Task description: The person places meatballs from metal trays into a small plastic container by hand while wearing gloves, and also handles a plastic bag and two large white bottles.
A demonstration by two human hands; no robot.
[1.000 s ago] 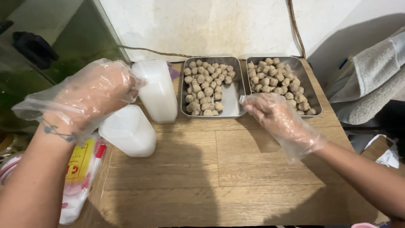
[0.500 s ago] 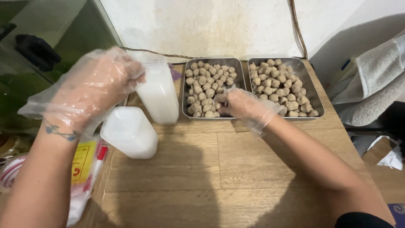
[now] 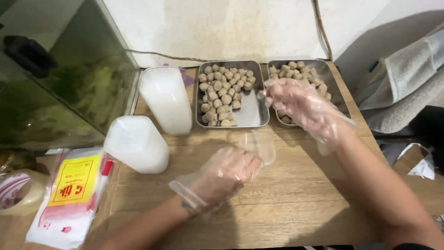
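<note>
My left hand [image 3: 225,175], in a loose clear plastic glove, holds a small clear plastic cup [image 3: 261,144] just above the wooden table [image 3: 286,203], in front of the trays. My right hand [image 3: 296,104], also gloved, hovers over the near left corner of the right steel tray [image 3: 336,90]. Its fingers are curled downward, and the glove hides whether they hold anything. The left steel tray [image 3: 254,115] holds several brown balls [image 3: 222,97] and has a bare patch at its right side. More brown balls [image 3: 296,69] lie in the right tray.
Two stacks of white plastic cups lie on their sides left of the trays, one at the back [image 3: 166,99] and one nearer [image 3: 136,144]. A glass tank [image 3: 60,88] stands at the left. A packet of bags [image 3: 69,196] and a tape roll [image 3: 18,192] lie at the near left; a grey towel [image 3: 407,78] is at the right.
My left hand came down from the back cup stack to the table's middle with a clear cup. My right hand shifted from the left tray toward the right tray.
</note>
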